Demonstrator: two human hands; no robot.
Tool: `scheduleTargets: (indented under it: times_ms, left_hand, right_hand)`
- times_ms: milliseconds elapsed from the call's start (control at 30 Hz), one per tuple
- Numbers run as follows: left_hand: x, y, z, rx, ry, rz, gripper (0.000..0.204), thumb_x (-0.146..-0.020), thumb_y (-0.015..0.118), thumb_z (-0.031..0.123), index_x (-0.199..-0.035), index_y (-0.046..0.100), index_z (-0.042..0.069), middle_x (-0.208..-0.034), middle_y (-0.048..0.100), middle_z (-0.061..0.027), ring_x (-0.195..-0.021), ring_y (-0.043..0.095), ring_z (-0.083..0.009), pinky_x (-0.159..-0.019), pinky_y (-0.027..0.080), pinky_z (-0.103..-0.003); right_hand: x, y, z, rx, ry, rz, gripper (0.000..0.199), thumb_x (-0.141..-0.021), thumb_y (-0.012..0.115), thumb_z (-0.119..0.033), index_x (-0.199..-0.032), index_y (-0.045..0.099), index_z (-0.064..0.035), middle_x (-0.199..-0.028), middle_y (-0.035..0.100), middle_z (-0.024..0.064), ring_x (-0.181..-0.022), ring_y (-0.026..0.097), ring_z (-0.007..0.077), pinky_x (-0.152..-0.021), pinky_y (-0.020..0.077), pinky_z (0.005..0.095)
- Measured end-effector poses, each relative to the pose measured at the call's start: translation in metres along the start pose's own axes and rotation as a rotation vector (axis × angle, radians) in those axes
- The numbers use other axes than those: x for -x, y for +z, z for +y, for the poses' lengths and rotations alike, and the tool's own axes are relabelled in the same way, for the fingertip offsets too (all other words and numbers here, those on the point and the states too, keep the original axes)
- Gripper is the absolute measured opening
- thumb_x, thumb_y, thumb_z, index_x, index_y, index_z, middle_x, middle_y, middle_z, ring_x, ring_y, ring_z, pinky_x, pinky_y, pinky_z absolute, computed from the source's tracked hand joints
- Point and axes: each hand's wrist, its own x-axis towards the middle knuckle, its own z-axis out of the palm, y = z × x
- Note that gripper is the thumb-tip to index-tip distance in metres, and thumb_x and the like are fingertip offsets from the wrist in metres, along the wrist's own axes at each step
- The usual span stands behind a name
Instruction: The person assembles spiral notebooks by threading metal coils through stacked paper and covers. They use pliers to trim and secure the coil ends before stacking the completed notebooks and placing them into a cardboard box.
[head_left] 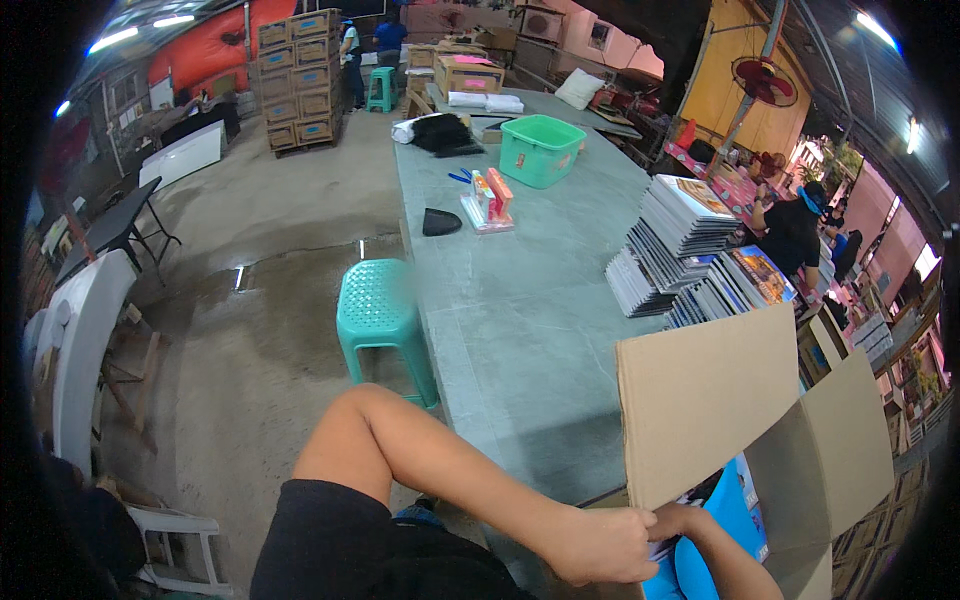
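An open cardboard box (705, 400) stands at the near right with its flaps raised. Inside it lie bright blue pieces (735, 500) and some printed items, partly covered by my arm. My left hand (605, 545) is closed in a fist at the box's near left edge, just below the corner of the tall flap; whatever it grips is hidden. Against its knuckles, my right hand (682, 522) bends over the box opening, its fingers out of sight behind the left hand and inside the box.
Stacks of books (685, 230) stand on the grey table (520, 330) beyond the box. Farther off are a green plastic basin (540, 150), a small box-like holder (488, 200) and a black curved piece (441, 222). A teal stool (380, 300) stands left of the table. Co-workers sit at the right.
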Motion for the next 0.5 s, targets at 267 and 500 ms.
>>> scheduleTargets:
  times_ms: [267, 500]
  left_hand:
    - [-0.004, 0.002, 0.004, 0.179, -0.032, -0.022, 0.037, -0.060, 0.069, 0.020, -0.089, 0.050, 0.008, -0.075, 0.058, -0.0068, -0.076, 0.058, -0.0249, -0.075, 0.038, -0.035]
    - [-0.008, -0.032, 0.002, 0.253, -0.102, -0.131, 0.039, -0.061, 0.069, 0.018, -0.092, 0.049, 0.008, -0.074, 0.052, -0.0051, -0.079, 0.057, -0.0235, -0.089, 0.041, -0.039]
  right_hand:
    - [-0.007, 0.009, 0.011, -0.071, 0.021, -0.015, 0.036, -0.078, 0.055, -0.027, -0.107, 0.064, -0.0062, -0.108, 0.063, 0.0192, -0.099, 0.059, 0.0316, -0.089, 0.0427, 0.0424]
    - [-0.027, 0.008, 0.048, -0.288, -0.219, -0.127, 0.038, -0.071, 0.055, -0.005, -0.108, 0.065, -0.0056, -0.096, 0.068, 0.0108, -0.085, 0.060, 0.0224, -0.076, 0.0458, 0.0368]
